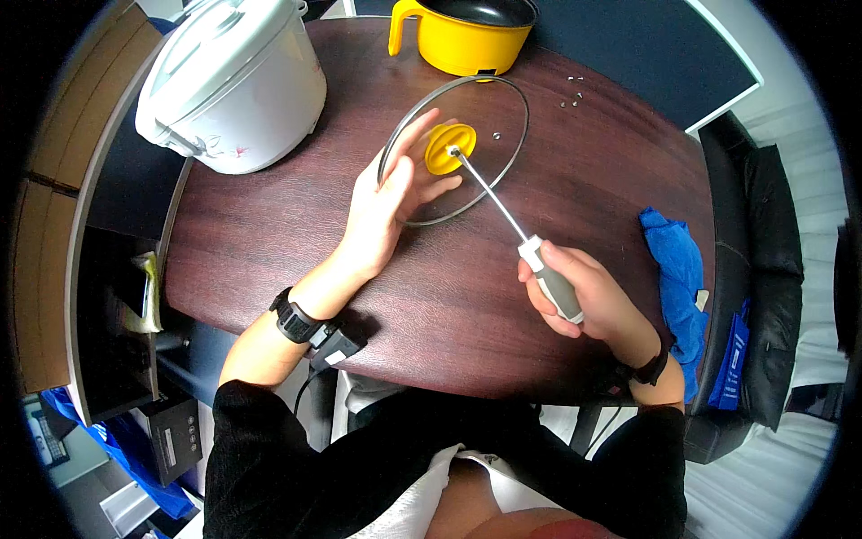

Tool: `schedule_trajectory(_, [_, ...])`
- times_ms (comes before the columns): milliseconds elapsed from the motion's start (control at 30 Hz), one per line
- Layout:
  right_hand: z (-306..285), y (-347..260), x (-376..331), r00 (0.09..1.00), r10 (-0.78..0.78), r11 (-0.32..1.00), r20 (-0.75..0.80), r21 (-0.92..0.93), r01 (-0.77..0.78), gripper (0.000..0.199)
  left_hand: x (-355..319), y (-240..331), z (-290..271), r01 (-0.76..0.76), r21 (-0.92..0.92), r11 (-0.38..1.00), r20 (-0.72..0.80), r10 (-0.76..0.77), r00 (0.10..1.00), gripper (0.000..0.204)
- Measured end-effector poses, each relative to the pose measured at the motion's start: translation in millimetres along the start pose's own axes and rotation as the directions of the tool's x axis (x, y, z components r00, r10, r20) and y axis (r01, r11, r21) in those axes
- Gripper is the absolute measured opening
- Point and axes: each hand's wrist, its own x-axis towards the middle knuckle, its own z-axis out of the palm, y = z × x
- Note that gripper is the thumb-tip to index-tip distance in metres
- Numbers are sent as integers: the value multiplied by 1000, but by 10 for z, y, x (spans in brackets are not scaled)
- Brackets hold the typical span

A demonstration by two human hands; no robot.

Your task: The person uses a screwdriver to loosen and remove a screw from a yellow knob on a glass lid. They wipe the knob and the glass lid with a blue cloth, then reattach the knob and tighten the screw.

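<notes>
Screwdriver (pixel 516 229) in the right hand (pixel 588 301): the fingers are clenched round its grey and white handle, and the long steel shaft runs up and away from that hand to the left, its tip set on the middle of the yellow knob (pixel 448 148) of a glass lid (pixel 489 99). The lid lies flat on the dark wooden table (pixel 269 260), ahead of both hands. The left hand (pixel 386 202) rests flat and unclenched on the near left part of the lid, fingers spread, thumb lying just beside the knob; it grips nothing, only presses on the glass.

Beyond the lid, farther from the hands, stands a yellow pot (pixel 467 36) with a black inside, its handle turned left; the lid's far rim is just beside it. Left of the left hand, well apart, sits a white rice cooker (pixel 233 81). A few small screws (pixel 571 94) lie on the table beyond the right hand, right of the lid. A crumpled blue cloth (pixel 673 265) lies just right of the right hand at the table's edge. Each wrist wears a black band.
</notes>
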Motion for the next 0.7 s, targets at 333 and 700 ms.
schedule_trajectory(333, [-11,84,19,987,-13,906,161,420,-57,45,-27,-58,7,-29,58,998,13,28,1000,70])
schedule_trajectory(700, [34,0,-53,851,-471,480,-231,-877,28,25,-51,-10,-5,4,80,997,37,-7,999,72])
